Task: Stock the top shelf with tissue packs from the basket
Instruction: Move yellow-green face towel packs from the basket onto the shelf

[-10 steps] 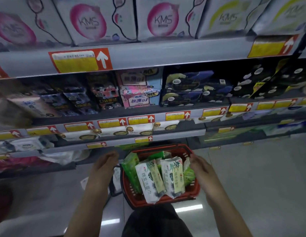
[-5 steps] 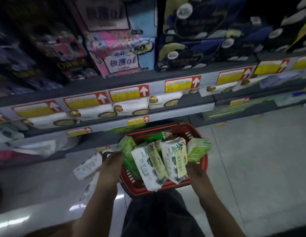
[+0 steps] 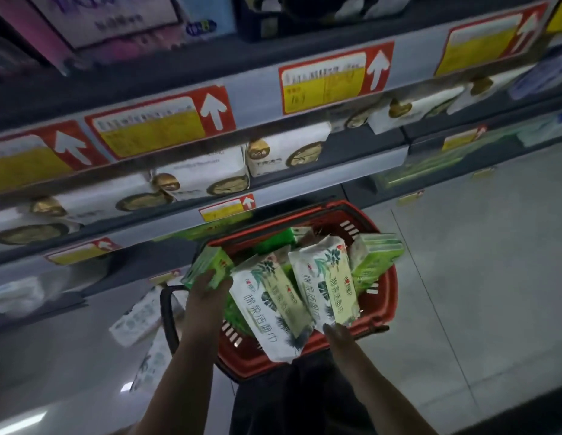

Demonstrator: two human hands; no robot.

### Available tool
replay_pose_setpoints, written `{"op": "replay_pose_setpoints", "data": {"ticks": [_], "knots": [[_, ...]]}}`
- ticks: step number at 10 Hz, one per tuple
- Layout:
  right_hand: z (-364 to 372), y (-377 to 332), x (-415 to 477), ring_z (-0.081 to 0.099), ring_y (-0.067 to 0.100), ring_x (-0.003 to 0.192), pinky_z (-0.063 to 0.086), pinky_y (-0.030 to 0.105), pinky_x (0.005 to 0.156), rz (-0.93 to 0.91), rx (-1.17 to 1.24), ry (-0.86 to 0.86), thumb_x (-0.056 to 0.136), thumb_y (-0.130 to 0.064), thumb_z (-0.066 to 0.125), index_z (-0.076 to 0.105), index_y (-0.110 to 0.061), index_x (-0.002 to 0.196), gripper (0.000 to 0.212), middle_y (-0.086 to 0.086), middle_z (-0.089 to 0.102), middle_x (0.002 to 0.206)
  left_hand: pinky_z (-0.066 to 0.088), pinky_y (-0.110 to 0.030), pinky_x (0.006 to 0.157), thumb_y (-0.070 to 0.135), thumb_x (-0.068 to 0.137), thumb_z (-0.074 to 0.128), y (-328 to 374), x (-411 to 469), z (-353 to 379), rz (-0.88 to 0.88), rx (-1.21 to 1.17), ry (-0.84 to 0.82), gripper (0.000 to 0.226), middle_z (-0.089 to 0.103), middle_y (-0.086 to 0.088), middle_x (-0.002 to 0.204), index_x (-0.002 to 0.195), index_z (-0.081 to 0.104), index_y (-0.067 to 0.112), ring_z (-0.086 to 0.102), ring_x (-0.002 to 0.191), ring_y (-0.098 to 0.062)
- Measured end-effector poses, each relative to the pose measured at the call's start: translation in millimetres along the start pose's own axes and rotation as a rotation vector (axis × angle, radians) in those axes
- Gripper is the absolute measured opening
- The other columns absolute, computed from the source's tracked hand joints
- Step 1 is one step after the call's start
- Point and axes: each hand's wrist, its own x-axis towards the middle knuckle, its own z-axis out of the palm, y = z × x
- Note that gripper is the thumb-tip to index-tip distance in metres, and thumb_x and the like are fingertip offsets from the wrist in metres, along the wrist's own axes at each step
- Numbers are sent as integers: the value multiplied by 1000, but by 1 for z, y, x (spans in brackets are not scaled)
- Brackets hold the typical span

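Note:
A red basket [image 3: 387, 296] stands on the floor below the shelves, stuffed with tissue packs. Two white packs with a leaf print lean toward me, one at the left [image 3: 267, 312] and one at the right [image 3: 331, 287]. Green packs stick out at the basket's left [image 3: 210, 262] and right [image 3: 378, 255] sides. My left hand [image 3: 207, 293] grips the lower end of the left green pack. My right hand [image 3: 339, 335] touches the bottom edge of the right white pack, its fingers hidden beneath it. The top shelf is out of view.
Grey shelves with red and yellow price tags [image 3: 333, 78] rise just behind the basket, holding white packs [image 3: 286, 152]. White packs [image 3: 138, 318] lie on the floor left of the basket's black handle [image 3: 166, 315]. Open floor [image 3: 477, 277] lies to the right.
My view has dropped from the upper shelves to the basket and come closer. My left hand has moved onto the left green pack, and my right hand has gone under the white pack.

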Motion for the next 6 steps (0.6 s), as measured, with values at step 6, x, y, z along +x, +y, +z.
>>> {"op": "replay_pose_setpoints", "data": {"ticks": [6], "knots": [[26,21,85,57,24,97,47,39,93,303,337,109,95,-37,50,54,-12,98,25,9,61,97,45,-30,76,32,102,42,-4,88,65,384,780,-215,42,62,-12,111,138,46,12,60,91,-26]]}}
